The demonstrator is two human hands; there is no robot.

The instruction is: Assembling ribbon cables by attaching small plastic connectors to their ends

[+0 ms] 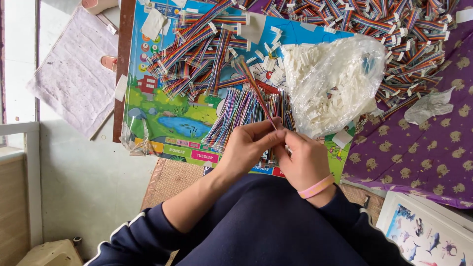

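My left hand (246, 145) and my right hand (303, 160) meet at the fingertips over my lap. Together they pinch one end of a multicoloured ribbon cable (253, 86), which sticks up and away to the upper left. Just beyond my fingers lies a fanned bundle of loose coloured wires (236, 111). To the right of it sits a clear plastic bag of small white connectors (330, 79). A pink band is round my right wrist (315, 188).
Heaps of ribbon cables (197, 49) cover a colourful picture board (167, 123) and a purple patterned cloth (419, 148). More cables (394, 29) pile up at top right. A crumpled plastic scrap (428, 106) lies on the cloth. A sea-animal picture board (423, 236) is at bottom right.
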